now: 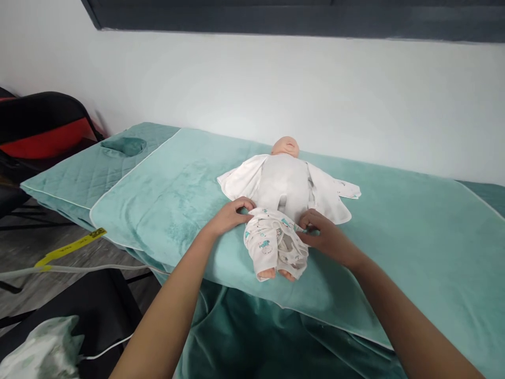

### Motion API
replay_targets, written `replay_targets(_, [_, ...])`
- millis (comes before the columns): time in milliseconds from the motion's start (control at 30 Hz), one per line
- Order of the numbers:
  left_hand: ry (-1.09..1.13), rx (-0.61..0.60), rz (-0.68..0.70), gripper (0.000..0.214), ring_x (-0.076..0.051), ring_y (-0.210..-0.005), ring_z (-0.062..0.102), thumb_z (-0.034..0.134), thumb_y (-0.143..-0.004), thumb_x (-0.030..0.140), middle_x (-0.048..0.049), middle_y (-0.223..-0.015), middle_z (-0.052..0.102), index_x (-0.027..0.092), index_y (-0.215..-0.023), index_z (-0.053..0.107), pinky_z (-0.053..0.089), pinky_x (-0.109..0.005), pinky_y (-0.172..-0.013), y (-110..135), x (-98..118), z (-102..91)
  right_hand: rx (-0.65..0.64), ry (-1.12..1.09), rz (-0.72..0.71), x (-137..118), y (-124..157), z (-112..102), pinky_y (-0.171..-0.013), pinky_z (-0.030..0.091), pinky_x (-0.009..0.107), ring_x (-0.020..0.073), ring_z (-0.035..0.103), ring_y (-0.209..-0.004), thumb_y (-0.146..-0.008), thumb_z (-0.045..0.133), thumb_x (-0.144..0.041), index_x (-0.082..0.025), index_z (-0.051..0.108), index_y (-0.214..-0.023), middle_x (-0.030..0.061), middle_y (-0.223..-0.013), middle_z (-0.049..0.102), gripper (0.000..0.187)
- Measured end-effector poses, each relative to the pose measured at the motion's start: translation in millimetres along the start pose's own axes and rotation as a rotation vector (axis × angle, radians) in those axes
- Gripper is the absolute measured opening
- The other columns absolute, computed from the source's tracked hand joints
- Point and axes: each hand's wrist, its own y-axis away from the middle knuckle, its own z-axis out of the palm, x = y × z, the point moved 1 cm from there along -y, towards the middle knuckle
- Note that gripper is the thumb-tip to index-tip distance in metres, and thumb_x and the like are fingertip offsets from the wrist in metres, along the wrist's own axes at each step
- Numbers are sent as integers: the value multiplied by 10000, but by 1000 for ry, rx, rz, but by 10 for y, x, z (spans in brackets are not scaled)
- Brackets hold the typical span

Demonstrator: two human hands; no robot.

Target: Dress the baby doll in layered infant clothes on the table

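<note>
A baby doll (284,179) lies on its back on a teal blanket (181,195), head toward the wall. An open white top (244,181) is spread under its grey cloth body. White patterned trousers (268,245) cover its legs up to the hips, and two bare feet show at the cuffs. My left hand (232,213) pinches the trousers' waistband at the doll's left-side hip. My right hand (321,234) is closed on the waistband at the other hip.
The blanket covers a quilted teal pad (79,176) on a table against a white wall. A black and red chair (43,134) stands at far left. A yellow tape strip (71,246) and a white cable (79,268) lie on the floor. A patterned cloth (39,350) sits bottom left.
</note>
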Motion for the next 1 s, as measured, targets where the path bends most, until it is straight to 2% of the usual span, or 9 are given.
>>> replay_targets(100, [33,10,9,126,-223,-1111,608,689,-765,290,-85,-1165,667,198,-771,603,444,-374,-1012,6,-27,0,-72,-29,-17,4,60,-108,-760,488,337,192,552,-851,-864,621,-479,-233,521,-743,39,-936,604,292])
replay_targets(167, [74,39,12,141,-225,-1183,594,692,-770,284,-93,-1271,644,199,-770,579,420,-385,-1050,11,-43,6,-50,-58,-14,41,78,-168,-837,493,360,222,581,-988,-882,600,-497,-236,551,-764,66,-1089,627,291])
replay_targets(400, [247,99,-12,240,-257,-1283,559,708,-789,331,-132,-1436,571,206,-769,505,420,-425,-1048,13,-41,28,289,54,-53,143,-184,-206,-1047,390,446,259,522,-1235,-929,506,-475,-240,536,-793,88,-1289,589,273])
replay_targets(500, [266,125,-17,285,-242,-1227,581,705,-794,386,-128,-1318,653,211,-776,480,448,-389,-983,15,-40,42,408,57,-56,159,-398,-144,-1013,411,437,259,530,-1231,-905,523,-427,-240,528,-809,101,-1315,584,210])
replay_targets(567, [249,167,-38,299,-210,-1066,626,698,-792,420,-85,-1102,716,215,-793,480,470,-338,-886,15,-56,47,450,32,-11,194,-522,-98,-957,436,423,256,564,-1165,-892,517,-394,-238,524,-799,102,-1242,635,181])
replay_targets(633, [197,214,-71,294,-158,-843,600,683,-793,436,-10,-855,665,216,-800,487,454,-277,-758,6,-81,50,478,26,44,240,-615,-62,-922,440,413,252,588,-1084,-887,503,-377,-236,532,-790,92,-1123,687,173])
replay_targets(700, [124,254,-87,271,-121,-693,501,660,-802,427,42,-720,542,216,-793,490,400,-242,-657,-16,-100,62,504,37,102,287,-679,-42,-893,439,406,248,599,-997,-885,498,-386,-232,553,-795,81,-1014,707,186])
replay_targets(800, [-12,334,-65,232,-115,-646,408,613,-828,386,56,-681,435,215,-761,471,342,-239,-612,-68,-94,111,529,52,173,350,-739,-24,-828,441,385,243,588,-896,-877,507,-421,-228,581,-810,65,-881,697,217])
replay_targets(1000, [-266,491,-88,192,-128,-615,381,550,-881,347,66,-629,410,229,-782,435,301,-267,-618,-121,-47,270,585,-89,210,464,-761,76,-786,447,357,224,575,-834,-852,522,-460,-222,577,-823,43,-821,663,246])
